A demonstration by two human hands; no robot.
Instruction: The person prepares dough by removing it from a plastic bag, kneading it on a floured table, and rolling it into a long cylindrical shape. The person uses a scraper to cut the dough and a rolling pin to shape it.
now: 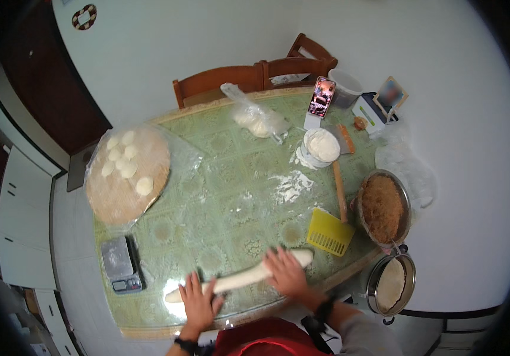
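A long pale rope of dough (240,279) lies along the near edge of the green patterned table, thicker toward its right end. My left hand (199,301) rests on it near the left end, fingers spread. Farther right, my right hand (286,273) presses flat on the dough with its fingers stretched out. Both hands are open and grip nothing. A digital kitchen scale (121,264) stands left of my left hand. The yellow slotted scraper (329,232) lies just beyond my right hand.
On the far left, a round board (127,204) holds several dough pieces. Flour is scattered mid-table beside a flour tub (320,147). A rolling pin (340,191), a bowl of brown filling (383,207) and a pot (390,285) line the right. A bagged dough lump (259,123) and phone (321,97) sit behind.
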